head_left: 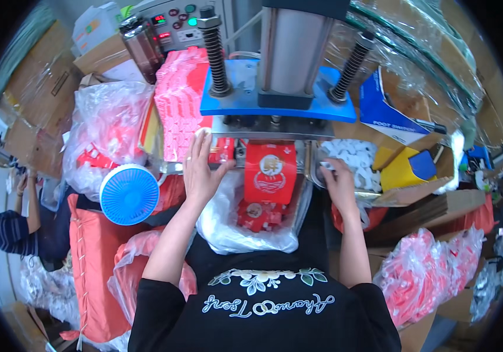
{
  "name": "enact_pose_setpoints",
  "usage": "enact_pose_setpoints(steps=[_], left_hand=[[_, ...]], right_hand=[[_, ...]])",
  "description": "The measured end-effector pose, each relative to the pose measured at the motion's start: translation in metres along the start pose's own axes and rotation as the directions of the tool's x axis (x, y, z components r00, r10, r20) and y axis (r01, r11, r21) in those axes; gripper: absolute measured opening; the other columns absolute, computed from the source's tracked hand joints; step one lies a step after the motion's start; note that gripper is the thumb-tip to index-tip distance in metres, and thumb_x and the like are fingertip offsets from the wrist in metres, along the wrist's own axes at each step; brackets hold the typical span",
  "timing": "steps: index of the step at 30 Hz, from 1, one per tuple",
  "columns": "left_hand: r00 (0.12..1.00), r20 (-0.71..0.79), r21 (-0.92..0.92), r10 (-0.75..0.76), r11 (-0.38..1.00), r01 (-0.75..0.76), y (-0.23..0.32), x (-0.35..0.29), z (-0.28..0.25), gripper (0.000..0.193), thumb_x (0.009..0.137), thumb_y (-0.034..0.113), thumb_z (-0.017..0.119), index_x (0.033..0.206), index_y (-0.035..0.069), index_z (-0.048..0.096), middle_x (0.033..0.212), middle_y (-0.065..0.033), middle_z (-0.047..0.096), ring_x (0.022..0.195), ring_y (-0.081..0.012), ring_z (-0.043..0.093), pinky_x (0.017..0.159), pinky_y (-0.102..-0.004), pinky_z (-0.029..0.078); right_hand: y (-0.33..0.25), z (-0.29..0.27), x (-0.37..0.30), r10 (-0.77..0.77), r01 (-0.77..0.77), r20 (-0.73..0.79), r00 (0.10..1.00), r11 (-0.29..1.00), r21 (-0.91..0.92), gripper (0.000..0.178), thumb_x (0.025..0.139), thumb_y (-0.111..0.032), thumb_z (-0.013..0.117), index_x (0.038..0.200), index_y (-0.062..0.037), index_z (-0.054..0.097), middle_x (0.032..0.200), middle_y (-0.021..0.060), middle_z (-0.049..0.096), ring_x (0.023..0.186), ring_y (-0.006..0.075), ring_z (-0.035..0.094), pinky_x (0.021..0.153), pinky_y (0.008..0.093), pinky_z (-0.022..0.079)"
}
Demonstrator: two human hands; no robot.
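Observation:
My left hand (201, 173) reaches to the left front of the press, fingers stretched and thumb apart, over the edge of a stack of red and pink printed sheets (176, 108). A flat red printed packet (270, 176) with a pale round emblem lies between my hands, its far end at the press's lower plate. My right hand (339, 185) is at the right front of the press, fingers bent around a small white piece (327, 166), its exact kind unclear. Beside it is a container of similar white pieces (350, 156). A clear plastic bag (216, 226) with red packets opens below.
The blue press (245, 88) with spring posts stands ahead. A blue fan (129, 194) and a plastic bag of red pieces (107, 117) are left. A yellow box (401, 174) and bagged red goods (419, 273) are right. Another person (14, 220) sits at far left.

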State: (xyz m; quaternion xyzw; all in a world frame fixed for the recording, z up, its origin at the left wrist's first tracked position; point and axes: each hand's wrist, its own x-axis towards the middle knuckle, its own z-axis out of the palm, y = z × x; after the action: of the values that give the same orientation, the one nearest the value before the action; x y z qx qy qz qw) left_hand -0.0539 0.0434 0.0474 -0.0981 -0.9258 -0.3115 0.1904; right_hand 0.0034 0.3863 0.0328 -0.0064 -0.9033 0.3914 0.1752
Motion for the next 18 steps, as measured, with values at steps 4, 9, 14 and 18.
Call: enact_pose_setpoints(steps=[4, 9, 14, 18], left_hand=[[0.993, 0.02, 0.194, 0.116, 0.974, -0.118, -0.034, -0.047, -0.005, 0.062, 0.074, 0.022, 0.076, 0.133, 0.018, 0.056, 0.147, -0.0095, 0.045, 0.141, -0.0286, 0.035, 0.117, -0.05, 0.016], [0.992, -0.079, -0.32, -0.097, 0.945, 0.067, -0.012, -0.035, -0.037, 0.009, 0.082, 0.004, 0.069, 0.091, 0.004, 0.073, 0.086, -0.0077, 0.072, 0.084, -0.0218, 0.067, 0.087, -0.0375, 0.046], [0.929, 0.295, -0.611, -0.225, 0.703, 0.365, 0.023, -0.059, -0.018, 0.012, 0.081, 0.009, 0.076, 0.09, 0.0, 0.075, 0.077, -0.001, 0.072, 0.068, -0.0048, 0.06, 0.064, -0.0233, 0.047], [0.936, 0.342, -0.488, -0.086, 0.835, 0.256, 0.028, -0.086, 0.005, 0.014, 0.081, 0.012, 0.077, 0.089, 0.001, 0.074, 0.074, -0.0058, 0.071, 0.068, -0.009, 0.063, 0.063, -0.0255, 0.048]], right_hand=[[-0.026, -0.018, -0.002, 0.188, -0.167, -0.098, 0.977, 0.966, 0.197, 0.025, 0.087, -0.009, 0.069, 0.109, -0.0005, 0.061, 0.094, 0.0096, 0.065, 0.077, 0.016, 0.061, 0.071, 0.0293, 0.049], [-0.021, -0.021, -0.001, 0.055, -0.043, -0.133, 0.99, 0.994, 0.097, 0.022, 0.086, -0.01, 0.07, 0.106, -0.0016, 0.063, 0.083, 0.0036, 0.06, 0.075, 0.0111, 0.055, 0.067, 0.0262, 0.046], [-0.086, 0.001, -0.006, -0.04, 0.04, -0.003, 0.999, 0.997, 0.073, 0.021, 0.081, -0.012, 0.075, 0.098, -0.0031, 0.069, 0.085, 0.0072, 0.066, 0.076, 0.018, 0.059, 0.071, 0.0307, 0.047], [-0.112, 0.008, -0.009, -0.416, 0.45, 0.343, 0.842, 0.893, -0.021, 0.015, 0.077, -0.015, 0.075, 0.087, -0.0047, 0.071, 0.085, 0.0086, 0.068, 0.083, 0.0269, 0.059, 0.074, 0.0375, 0.047]])
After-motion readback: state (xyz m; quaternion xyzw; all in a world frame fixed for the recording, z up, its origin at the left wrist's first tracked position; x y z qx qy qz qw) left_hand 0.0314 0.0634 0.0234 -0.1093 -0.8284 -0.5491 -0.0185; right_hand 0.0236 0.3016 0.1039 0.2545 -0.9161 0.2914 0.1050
